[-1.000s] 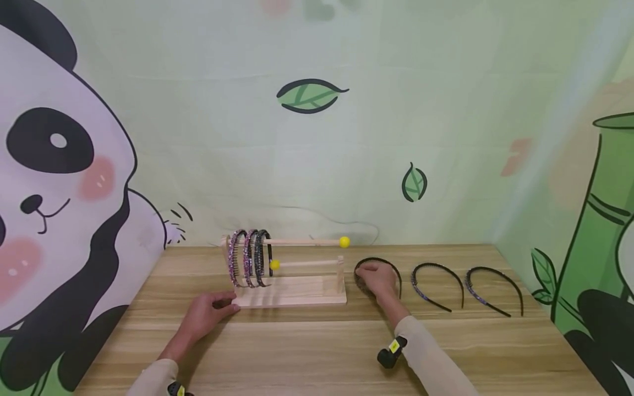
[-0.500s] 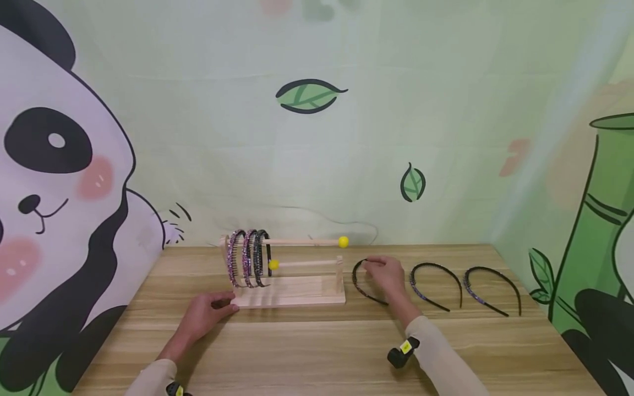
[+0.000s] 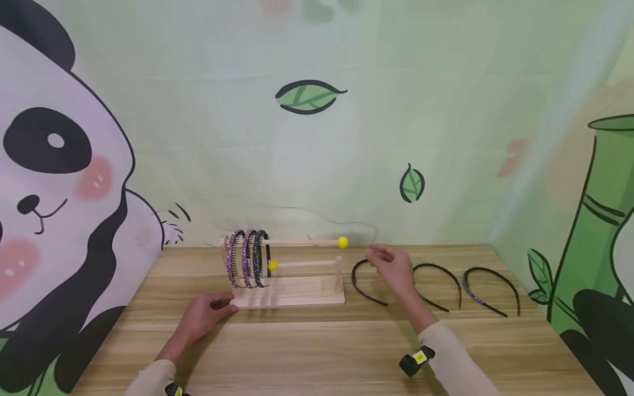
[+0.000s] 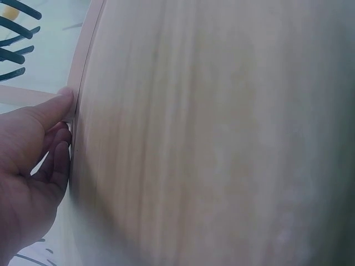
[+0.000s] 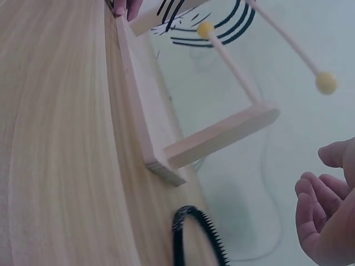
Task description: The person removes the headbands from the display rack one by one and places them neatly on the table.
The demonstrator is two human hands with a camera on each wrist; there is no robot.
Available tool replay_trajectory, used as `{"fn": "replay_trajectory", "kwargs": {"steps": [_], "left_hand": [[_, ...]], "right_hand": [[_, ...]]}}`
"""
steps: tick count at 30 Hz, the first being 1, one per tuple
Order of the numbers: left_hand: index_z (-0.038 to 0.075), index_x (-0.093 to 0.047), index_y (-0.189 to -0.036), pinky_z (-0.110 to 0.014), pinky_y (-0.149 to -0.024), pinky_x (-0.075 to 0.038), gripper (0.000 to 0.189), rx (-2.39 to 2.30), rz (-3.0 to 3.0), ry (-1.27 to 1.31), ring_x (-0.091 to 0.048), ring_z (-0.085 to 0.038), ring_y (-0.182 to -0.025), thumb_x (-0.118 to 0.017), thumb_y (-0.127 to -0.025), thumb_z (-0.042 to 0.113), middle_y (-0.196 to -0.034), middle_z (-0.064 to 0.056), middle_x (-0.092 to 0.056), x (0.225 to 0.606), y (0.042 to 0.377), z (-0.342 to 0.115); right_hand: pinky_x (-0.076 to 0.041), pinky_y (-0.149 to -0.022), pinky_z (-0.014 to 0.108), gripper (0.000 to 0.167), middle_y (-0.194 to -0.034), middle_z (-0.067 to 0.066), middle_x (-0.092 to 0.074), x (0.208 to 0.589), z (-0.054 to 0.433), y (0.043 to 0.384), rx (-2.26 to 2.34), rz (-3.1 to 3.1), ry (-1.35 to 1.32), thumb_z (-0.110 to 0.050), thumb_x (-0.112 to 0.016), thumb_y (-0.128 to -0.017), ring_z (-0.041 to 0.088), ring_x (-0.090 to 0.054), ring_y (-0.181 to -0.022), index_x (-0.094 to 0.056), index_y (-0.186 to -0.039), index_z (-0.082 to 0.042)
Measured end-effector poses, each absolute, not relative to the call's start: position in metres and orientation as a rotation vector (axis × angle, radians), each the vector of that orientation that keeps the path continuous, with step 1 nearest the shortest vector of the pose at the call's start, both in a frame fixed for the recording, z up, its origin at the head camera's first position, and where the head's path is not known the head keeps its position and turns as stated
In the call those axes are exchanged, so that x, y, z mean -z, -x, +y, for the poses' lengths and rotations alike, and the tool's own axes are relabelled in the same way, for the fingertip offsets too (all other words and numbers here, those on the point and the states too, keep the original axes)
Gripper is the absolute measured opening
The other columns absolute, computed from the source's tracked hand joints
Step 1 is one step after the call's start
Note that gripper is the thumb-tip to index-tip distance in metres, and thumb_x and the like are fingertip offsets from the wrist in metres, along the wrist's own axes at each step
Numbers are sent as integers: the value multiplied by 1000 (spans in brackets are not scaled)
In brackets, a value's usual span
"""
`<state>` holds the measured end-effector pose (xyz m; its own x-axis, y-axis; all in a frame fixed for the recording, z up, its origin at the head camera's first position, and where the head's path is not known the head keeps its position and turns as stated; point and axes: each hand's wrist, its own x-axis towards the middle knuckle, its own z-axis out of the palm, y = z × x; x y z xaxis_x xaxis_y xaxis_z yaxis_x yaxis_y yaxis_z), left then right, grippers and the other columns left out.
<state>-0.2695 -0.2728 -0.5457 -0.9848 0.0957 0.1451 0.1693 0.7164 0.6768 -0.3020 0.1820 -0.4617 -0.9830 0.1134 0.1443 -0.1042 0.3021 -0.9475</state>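
Observation:
A pale wooden headband stand [image 3: 292, 301] with yellow ball-tipped rods holds 3 glittery toothed headbands [image 3: 246, 261] at its left end. At the stand's left corner, my left hand [image 3: 200, 314] grips the base, thumb along the front edge; the left wrist view shows the thumb [image 4: 58, 108] against the wood and the other fingers curled by its end. My right hand [image 3: 393, 269] is raised over the far side of a black headband [image 3: 353, 279] and hides part of it. In the right wrist view the loosely curled right hand [image 5: 330, 205] holds nothing.
Two more dark headbands with bluish glitter, a middle one [image 3: 435, 305] and a far-right one [image 3: 487, 305], lie on the wooden table [image 3: 307, 357]. Behind the table hangs a printed cloth backdrop [image 3: 346, 137] with a thin cord running across its lower part.
My right hand has let go of the nearest black headband and moved up and to the right, leaving it on the table beside the stand. The left hand stays at the base.

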Motion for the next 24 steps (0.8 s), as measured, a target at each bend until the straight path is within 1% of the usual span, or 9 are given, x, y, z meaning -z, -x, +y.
{"fn": "replay_trajectory", "kwargs": {"steps": [6, 12, 15, 19, 24], "left_hand": [[5, -76, -117, -50, -96, -53, 32, 1128, -2817, 215, -69, -30, -111, -79, -92, 24, -121, -14, -74, 546, 270, -273], [5, -76, -117, -48, -94, -54, 32, 1149, -2817, 200, -69, -29, -109, -79, -92, 24, -118, -13, -75, 547, 270, -272], [5, -76, -117, -48, -94, -54, 32, 1157, -2816, 196, -69, -29, -109, -79, -91, 24, -118, -13, -75, 547, 270, -273], [5, -76, -116, -49, -94, -54, 32, 1145, -2815, 203, -69, -29, -109, -79, -91, 24, -118, -13, -75, 547, 270, -273], [5, -76, -116, -48, -94, -54, 32, 1147, -2805, 216, -70, -29, -108, -79, -91, 24, -117, -13, -75, 547, 270, -273]], "right_hand": [[-56, -89, 32, 38, -116, 9, -75, 445, 182, 287, -1650, -2367, -87, -30, -75, -96, 23, -69, -106, -71, -126, -8], [-54, -84, 25, 37, -113, 5, -75, 427, 180, 274, -1575, -2317, -177, -33, -76, -94, 18, -68, -101, -72, -124, -11], [-54, -82, 23, 38, -112, 2, -76, 419, 178, 267, -1563, -2287, -211, -35, -78, -93, 15, -68, -99, -73, -124, -14], [-55, -80, 24, 38, -109, 2, -76, 410, 173, 260, -1543, -2250, -280, -34, -81, -90, 12, -68, -96, -74, -122, -15], [-56, -76, 27, 36, -112, 1, -76, 397, 164, 252, -1489, -2226, -400, -28, -84, -87, 11, -69, -95, -76, -119, -14]]}}
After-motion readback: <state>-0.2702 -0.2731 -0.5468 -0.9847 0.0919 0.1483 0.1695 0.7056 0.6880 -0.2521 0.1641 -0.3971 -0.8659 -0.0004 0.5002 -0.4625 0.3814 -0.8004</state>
